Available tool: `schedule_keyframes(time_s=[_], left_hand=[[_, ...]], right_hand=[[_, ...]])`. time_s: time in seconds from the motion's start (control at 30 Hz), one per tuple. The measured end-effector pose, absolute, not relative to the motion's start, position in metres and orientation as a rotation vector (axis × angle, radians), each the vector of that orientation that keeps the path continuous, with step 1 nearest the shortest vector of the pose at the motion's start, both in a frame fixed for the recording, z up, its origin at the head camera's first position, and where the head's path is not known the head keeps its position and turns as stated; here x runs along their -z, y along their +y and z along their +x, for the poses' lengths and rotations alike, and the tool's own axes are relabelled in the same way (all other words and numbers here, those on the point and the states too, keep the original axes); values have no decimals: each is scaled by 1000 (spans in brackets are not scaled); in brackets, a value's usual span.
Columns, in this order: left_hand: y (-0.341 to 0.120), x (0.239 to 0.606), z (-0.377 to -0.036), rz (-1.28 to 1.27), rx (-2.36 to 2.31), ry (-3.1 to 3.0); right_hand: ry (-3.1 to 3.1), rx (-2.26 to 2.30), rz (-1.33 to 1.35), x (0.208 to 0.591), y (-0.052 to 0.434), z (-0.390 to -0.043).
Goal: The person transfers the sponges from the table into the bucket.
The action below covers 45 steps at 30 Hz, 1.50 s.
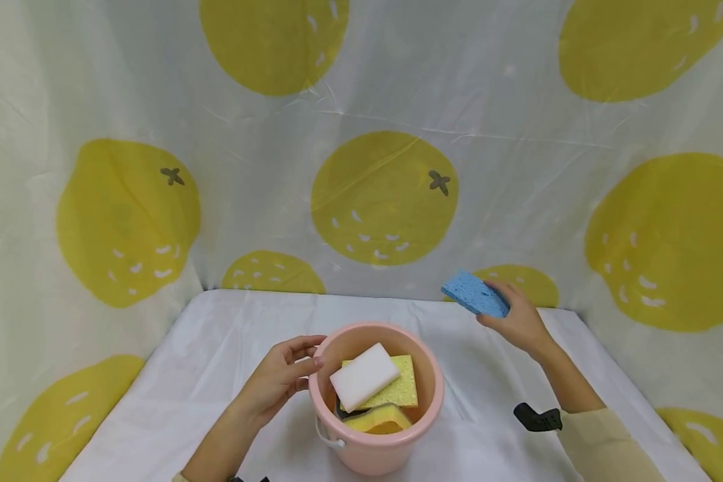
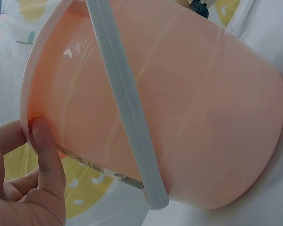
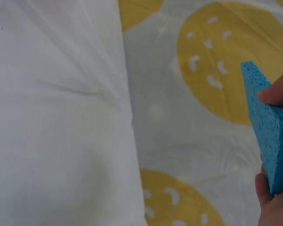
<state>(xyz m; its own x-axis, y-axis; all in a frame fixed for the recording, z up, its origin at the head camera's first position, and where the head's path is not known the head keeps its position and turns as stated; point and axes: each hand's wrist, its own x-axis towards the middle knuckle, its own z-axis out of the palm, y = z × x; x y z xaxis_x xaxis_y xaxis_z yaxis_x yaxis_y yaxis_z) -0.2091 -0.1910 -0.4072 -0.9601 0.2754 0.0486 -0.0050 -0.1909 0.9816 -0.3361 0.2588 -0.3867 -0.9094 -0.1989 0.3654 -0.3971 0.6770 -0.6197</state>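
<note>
A pink bucket [image 1: 379, 455] stands on the white-covered table, its pale handle [image 2: 127, 108] hanging down the side. My left hand [image 1: 280, 375] pinches the bucket's left rim between thumb and fingers, seen closely in the left wrist view. Inside lie a white sponge [image 1: 365, 377], a flat yellow sponge [image 1: 404, 383] and another yellow sponge [image 1: 378, 420] lower down, with something dark partly hidden beneath. Up and right of the bucket, my right hand [image 1: 521, 321] holds a blue sponge [image 1: 472, 293] by its edges, raised above the table. Its porous surface shows in the right wrist view.
The table [image 1: 488, 408] has a white, wrinkled cloth over it. A curtain [image 1: 265, 181] printed with yellow fruit hangs behind and along both sides. A black strap piece [image 1: 537, 418] sits at the right wrist, by a beige sleeve [image 1: 608, 445].
</note>
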Motion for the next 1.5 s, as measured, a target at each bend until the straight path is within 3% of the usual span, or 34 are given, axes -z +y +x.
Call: schedule_keyframes(time_s=[0.43,0.97,1.5], left_hand=[[-191,405,-209,331,-2268,1869],[-191,396,-209,354,-2246,1896],[-188,396,-214,299,-2253,1896]], right_hand=[[-2491,-882,868,341,209,-304],[-2478,-863,1336,314,161,-262],[-2534,-881,1442,318,142,-243]])
